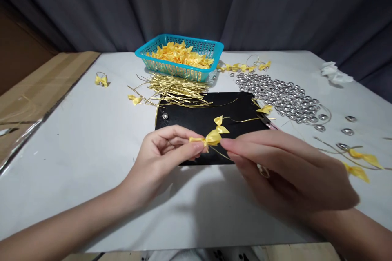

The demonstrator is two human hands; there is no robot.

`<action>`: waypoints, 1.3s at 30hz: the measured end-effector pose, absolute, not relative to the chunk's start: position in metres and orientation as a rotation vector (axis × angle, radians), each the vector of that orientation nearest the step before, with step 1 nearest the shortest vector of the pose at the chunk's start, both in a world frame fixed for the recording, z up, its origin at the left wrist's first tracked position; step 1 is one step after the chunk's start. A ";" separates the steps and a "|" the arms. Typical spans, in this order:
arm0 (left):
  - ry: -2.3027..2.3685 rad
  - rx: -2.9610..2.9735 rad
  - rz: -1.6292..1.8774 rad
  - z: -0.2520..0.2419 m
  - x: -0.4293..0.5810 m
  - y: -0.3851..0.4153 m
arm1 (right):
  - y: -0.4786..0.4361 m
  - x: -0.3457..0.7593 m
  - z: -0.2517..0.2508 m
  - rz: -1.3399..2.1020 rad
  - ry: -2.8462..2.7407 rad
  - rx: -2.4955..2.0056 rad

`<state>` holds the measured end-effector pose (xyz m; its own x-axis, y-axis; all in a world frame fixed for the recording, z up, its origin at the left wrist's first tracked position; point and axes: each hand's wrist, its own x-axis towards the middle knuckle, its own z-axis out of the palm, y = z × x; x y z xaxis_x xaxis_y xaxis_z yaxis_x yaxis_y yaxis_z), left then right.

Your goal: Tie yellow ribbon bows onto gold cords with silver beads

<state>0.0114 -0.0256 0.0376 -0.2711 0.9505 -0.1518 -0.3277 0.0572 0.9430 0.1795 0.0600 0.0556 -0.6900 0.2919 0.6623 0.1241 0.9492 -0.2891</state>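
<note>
My left hand (171, 151) pinches a yellow satin ribbon bow (213, 138) between thumb and forefinger, above a black mat (199, 120). Close by on the right, my right hand (284, 167) is closed, its fingertips at the bow's edge. A thin gold cord (219, 153) runs from the bow into my right fingers, and a cord loop (263, 170) shows under that hand. Just beyond the held bow is another yellow bow (221, 125); whether it is joined to the same cord I cannot tell. My right palm hides part of the table.
A blue basket (143, 55) of yellow bows stands at the back, with a bundle of gold cords (177, 87) before it. Many silver beads (284, 98) spread to the right. Scissors (266, 121) lie partly hidden at the mat's right. Cardboard (58, 85) borders the left.
</note>
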 end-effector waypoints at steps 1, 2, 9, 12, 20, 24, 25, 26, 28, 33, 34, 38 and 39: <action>1.195 0.737 1.465 0.037 0.011 -0.026 | 0.060 0.179 0.058 0.327 -2.316 -0.297; 1.173 0.739 1.453 0.037 0.012 -0.026 | 0.060 0.177 0.060 0.371 -2.295 -0.308; 1.141 0.776 1.419 0.040 0.012 -0.029 | 0.058 0.170 0.052 0.554 -2.120 -0.445; 1.137 0.785 1.435 0.039 0.011 -0.029 | 0.056 0.170 0.051 0.581 -2.127 -0.456; 1.110 0.736 1.425 0.040 0.012 -0.028 | 0.057 0.169 0.053 0.599 -2.158 -0.381; 1.109 0.728 1.424 0.041 0.013 -0.028 | 0.057 0.168 0.052 0.617 -2.126 -0.366; 1.111 0.727 1.425 0.041 0.013 -0.028 | 0.058 0.168 0.052 0.621 -2.118 -0.359; 1.113 0.727 1.422 0.041 0.013 -0.028 | 0.058 0.167 0.051 0.627 -2.111 -0.354; 1.111 0.730 1.421 0.041 0.013 -0.029 | 0.058 0.167 0.050 0.638 -2.097 -0.337; 1.109 0.737 1.432 0.040 0.013 -0.028 | 0.059 0.166 0.050 0.650 -2.095 -0.336; 1.111 0.741 1.430 0.040 0.013 -0.028 | 0.059 0.166 0.050 0.646 -2.099 -0.342; 1.104 0.756 1.429 0.039 0.012 -0.029 | 0.057 0.167 0.050 0.635 -2.120 -0.382; 1.106 0.757 1.427 0.038 0.012 -0.030 | 0.056 0.167 0.050 0.632 -2.125 -0.389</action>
